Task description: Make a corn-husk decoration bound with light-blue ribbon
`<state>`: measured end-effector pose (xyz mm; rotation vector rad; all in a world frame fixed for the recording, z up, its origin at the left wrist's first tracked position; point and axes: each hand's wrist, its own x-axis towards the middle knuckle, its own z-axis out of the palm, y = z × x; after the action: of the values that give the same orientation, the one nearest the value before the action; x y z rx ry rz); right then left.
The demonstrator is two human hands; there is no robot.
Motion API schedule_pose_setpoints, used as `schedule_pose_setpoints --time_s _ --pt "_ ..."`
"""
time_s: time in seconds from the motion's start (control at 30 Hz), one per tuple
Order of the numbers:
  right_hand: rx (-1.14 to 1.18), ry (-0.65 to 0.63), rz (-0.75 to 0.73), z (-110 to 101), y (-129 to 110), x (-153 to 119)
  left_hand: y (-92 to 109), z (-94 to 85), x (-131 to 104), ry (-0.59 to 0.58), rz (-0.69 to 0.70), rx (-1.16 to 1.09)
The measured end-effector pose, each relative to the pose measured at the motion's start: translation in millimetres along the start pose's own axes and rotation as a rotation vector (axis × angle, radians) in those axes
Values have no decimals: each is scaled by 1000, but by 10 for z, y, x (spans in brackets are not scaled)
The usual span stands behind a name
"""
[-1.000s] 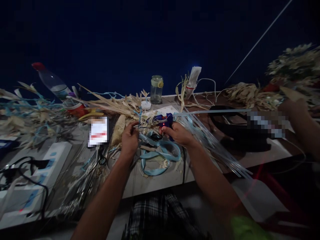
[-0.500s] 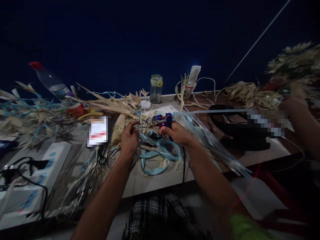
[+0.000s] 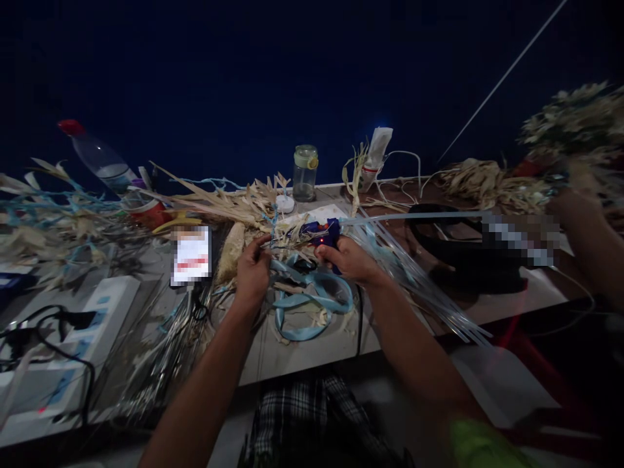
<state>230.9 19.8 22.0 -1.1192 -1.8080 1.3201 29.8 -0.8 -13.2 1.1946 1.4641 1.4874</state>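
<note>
My right hand is closed around the handle of a blue glue gun, which has a small red light. A long clear glue stick runs out of its back to the right. The gun's nose points left, among dry pale strips. My left hand is pinched closed just left of the nose; what lies between its fingertips is too small and dark to make out. Below and between the hands, a light blue ribbon lies in loose loops on the table.
Several clear glue sticks lie to the right, beside a black curved object. A clear bottle stands behind. At left are a lit phone, thin wires and a white power strip. Another person's hand is at far right.
The glue gun and my right hand have shifted slightly to the right, away from my left hand. My left hand is almost where it was.
</note>
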Motion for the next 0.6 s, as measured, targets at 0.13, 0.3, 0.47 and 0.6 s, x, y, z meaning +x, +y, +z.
schedule_pose_setpoints --time_s 0.13,0.3,0.47,0.6 --pt "-43 -5 25 0 -11 -3 6 -3 0 7 13 26" --pt "-102 16 10 23 -20 -2 -6 5 -3 10 13 11" --pt "-183 68 5 11 4 -1 11 15 -11 7 13 -3" --pt "-128 33 15 14 27 -5 4 13 -9 10 9 -20"
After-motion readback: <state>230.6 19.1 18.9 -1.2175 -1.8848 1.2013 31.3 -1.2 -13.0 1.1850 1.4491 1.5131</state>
